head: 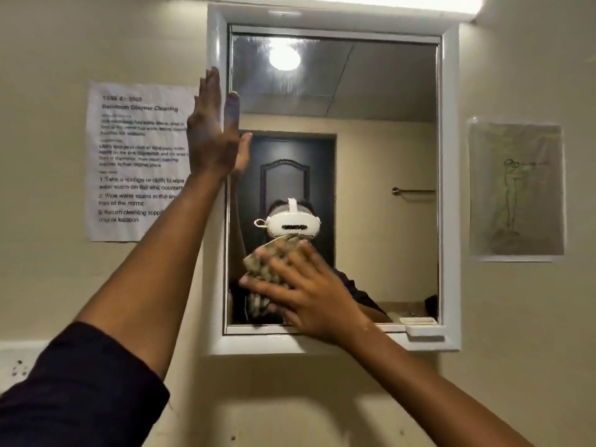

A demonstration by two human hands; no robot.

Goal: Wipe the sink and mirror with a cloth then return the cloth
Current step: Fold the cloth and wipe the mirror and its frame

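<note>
A mirror (387, 140) in a white frame (450, 188) hangs on the beige wall straight ahead. My right hand (309, 291) presses a bunched brownish cloth (274, 258) flat against the lower left of the glass. My left hand (214, 137) is raised with its fingers straight and apart, its palm resting against the left side of the frame, holding nothing. The sink is out of view.
A printed task sheet (135, 162) is taped to the wall left of the mirror, a sketch on paper (516, 191) to the right. A small white soap dish (425, 330) sits on the frame's lower right ledge. A light strip (322, 1) runs above.
</note>
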